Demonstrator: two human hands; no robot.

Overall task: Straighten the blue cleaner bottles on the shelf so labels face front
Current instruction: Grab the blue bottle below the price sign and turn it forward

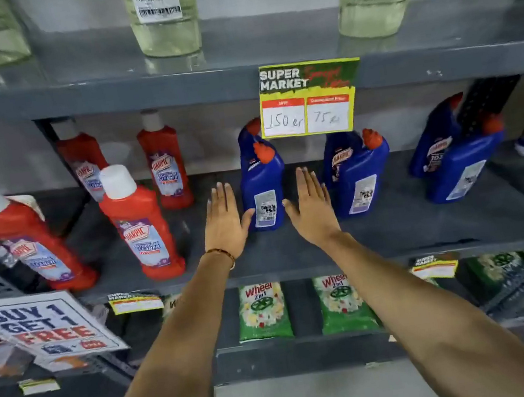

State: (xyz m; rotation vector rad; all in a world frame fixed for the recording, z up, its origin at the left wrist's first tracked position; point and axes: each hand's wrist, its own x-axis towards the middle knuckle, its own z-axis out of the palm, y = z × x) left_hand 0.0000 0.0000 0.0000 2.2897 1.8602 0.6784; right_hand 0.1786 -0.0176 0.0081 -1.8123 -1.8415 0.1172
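Several blue cleaner bottles with red caps stand on the middle shelf (393, 233). The front one (262, 184) shows its back label with a barcode. My left hand (224, 215) is flat and open just left of it, thumb close to its base. My right hand (310, 205) is flat and open just right of it, thumb near the label. Neither hand grips it. A second front bottle (358, 178) and a third (465, 169) also show back labels; bottles behind them (337, 157), (431, 141) show front labels.
Red bathroom cleaner bottles (140, 225) stand to the left on the same shelf. A yellow price card (309, 99) hangs from the shelf above. Clear liquid bottles (162, 13) sit on top. Green detergent packets (263, 312) lie on the shelf below.
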